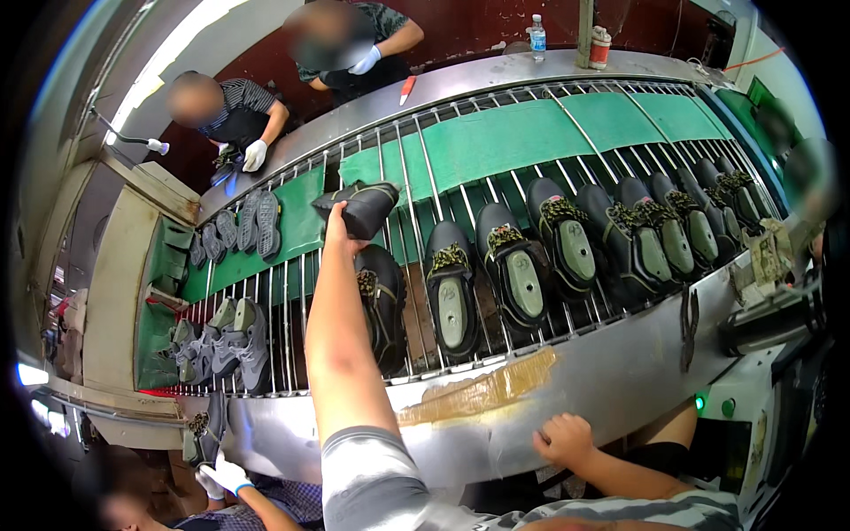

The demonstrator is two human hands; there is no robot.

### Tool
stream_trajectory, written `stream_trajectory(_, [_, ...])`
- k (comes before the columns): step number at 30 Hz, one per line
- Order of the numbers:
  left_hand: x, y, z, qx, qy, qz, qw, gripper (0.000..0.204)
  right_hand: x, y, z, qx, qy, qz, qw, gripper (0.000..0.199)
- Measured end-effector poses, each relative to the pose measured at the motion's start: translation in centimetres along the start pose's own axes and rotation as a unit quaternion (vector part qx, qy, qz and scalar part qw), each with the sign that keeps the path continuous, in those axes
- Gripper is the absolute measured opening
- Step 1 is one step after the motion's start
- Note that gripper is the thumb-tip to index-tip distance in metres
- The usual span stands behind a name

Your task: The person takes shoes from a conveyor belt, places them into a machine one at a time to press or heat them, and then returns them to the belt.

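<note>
Stretched out over the roller conveyor, my left hand grips a black shoe, tilted with its side toward me. The palm and part of the fingers are hidden by the shoe. Just below it another black shoe with camouflage laces lies on the metal rods. To the right runs a row of similar black shoes with green lasts inside, such as one shoe and its neighbour. My right hand is curled into a fist near the conveyor's metal front edge, with nothing visible in it.
Green mats cover part of the rods. Grey soles and grey shoes lie at the left by a box-like opening. Gloved co-workers stand across and at lower left, one holding a shoe. A bottle stands far back.
</note>
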State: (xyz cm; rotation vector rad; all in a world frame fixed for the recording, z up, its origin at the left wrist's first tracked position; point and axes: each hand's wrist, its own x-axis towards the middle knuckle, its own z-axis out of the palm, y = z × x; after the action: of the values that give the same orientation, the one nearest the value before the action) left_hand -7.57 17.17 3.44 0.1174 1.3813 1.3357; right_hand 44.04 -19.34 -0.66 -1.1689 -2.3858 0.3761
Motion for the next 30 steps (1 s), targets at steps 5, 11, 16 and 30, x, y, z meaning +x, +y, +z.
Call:
stream_trajectory(5, [-22.5,-7.2,-0.5,-0.125,-0.218,0.121,0.960,0.069,-1.3,-2.1,1.0,0.021,-0.004,0.065,0.998,0.025])
stream_trajectory(11, [-47.9,-22.4,-0.2,-0.319,-0.451,-0.058,0.832,0.079,-3.7,-2.7,-1.2,0.643,0.089,0.294,0.702,0.021])
stream_trajectory(16, [-56.5,-36.4,4.3,-0.333,-0.596,-0.346,0.644,0.059,-8.7,-5.6,-12.7,0.953,-0.120,-0.166,0.223,0.051])
stream_trajectory(30, [-64.0,-63.9,14.7,0.420,-0.678,0.173,0.578,0.019,-49.3,-5.7,-36.0,0.643,0.622,0.104,0.434,0.067])
